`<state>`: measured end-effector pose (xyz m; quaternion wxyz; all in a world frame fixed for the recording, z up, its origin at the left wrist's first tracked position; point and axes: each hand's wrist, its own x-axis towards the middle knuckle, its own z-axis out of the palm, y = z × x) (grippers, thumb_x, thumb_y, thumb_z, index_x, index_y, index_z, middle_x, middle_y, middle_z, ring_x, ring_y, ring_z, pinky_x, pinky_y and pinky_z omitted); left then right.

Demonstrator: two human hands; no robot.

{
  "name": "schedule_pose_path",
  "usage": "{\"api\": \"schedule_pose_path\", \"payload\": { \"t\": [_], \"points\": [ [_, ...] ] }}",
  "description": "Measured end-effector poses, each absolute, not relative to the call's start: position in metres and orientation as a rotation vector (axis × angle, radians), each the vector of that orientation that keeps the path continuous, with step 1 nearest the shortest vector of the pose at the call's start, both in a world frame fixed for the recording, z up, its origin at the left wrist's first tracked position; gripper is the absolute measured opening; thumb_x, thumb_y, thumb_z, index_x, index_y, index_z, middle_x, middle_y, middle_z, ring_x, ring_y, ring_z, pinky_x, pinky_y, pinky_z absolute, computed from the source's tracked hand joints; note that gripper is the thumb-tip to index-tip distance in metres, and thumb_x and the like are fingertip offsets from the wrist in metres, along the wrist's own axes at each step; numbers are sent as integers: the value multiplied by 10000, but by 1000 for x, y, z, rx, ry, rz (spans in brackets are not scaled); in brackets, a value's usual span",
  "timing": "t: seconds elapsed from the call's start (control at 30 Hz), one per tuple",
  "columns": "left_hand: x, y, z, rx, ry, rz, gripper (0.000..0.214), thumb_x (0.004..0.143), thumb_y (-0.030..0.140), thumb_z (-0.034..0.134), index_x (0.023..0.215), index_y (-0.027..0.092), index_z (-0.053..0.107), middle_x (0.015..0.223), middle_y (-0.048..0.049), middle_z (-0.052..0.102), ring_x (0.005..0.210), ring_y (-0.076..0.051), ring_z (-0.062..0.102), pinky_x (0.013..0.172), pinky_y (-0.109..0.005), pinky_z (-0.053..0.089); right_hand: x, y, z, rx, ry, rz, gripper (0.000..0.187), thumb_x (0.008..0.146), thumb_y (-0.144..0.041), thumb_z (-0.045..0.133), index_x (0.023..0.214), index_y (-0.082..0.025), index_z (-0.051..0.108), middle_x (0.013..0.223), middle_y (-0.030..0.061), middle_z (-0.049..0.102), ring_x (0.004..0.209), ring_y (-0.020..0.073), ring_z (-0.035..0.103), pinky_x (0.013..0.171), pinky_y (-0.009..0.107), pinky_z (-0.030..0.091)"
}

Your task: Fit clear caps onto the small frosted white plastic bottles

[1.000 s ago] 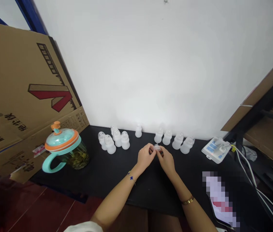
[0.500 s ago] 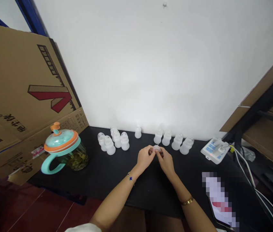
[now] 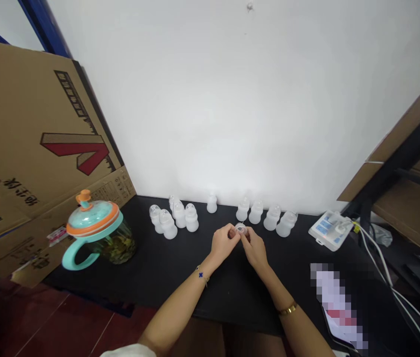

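Observation:
Over the middle of the black table (image 3: 228, 292), my left hand (image 3: 223, 244) and my right hand (image 3: 256, 250) meet at the fingertips. Between them they pinch a small white and clear bottle top (image 3: 241, 228); its lower part is hidden by the fingers. Behind my right hand stands a row of small white baby bottles (image 3: 256, 213) with clear caps. More such bottles (image 3: 168, 225) are grouped to the left of my left hand. One bottle (image 3: 211, 204) stands alone by the wall.
At the left is a glass teapot with a turquoise handle (image 3: 96, 233), beside a large cardboard box (image 3: 16, 129). A white power strip box (image 3: 330, 230) with cables (image 3: 381, 258) and a phone (image 3: 338, 307) lie on the right. A white wall (image 3: 224, 99) closes the back.
My fingers have shifted slightly around the bottle top, and a bit more of its clear part shows. The bottles stay where they were; the camera view has moved a little.

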<state>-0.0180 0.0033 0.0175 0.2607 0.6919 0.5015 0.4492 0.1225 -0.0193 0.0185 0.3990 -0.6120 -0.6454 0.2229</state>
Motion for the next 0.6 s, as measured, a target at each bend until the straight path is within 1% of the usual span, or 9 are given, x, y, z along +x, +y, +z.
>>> {"api": "schedule_pose_path", "payload": {
  "t": [0.17, 0.43, 0.6],
  "points": [
    [-18, 3, 18, 1838, 1332, 1226, 154, 831, 270, 590, 696, 193, 587, 636, 44, 591, 603, -111, 545, 607, -222, 382, 122, -20, 20, -1547, -1645, 544, 303, 954, -488, 424, 885, -246, 592, 739, -2, 671, 668, 200, 611, 614, 270, 366],
    [-18, 3, 19, 1791, 1314, 1209, 182, 815, 293, 604, 670, 188, 570, 611, 50, 562, 584, -107, 518, 584, -219, 366, 122, -21, 20, -1535, -1659, 538, 293, 953, -475, 425, 843, -244, 568, 701, -9, 634, 644, 194, 593, 592, 265, 346],
    [-18, 3, 19, 1783, 1319, 1215, 194, 812, 295, 603, 658, 188, 554, 602, 54, 548, 582, -106, 506, 586, -217, 362, 122, -21, 20, -1533, -1671, 504, 289, 951, -467, 430, 835, -244, 572, 699, -6, 643, 630, 191, 589, 584, 262, 341]
  ]
}}
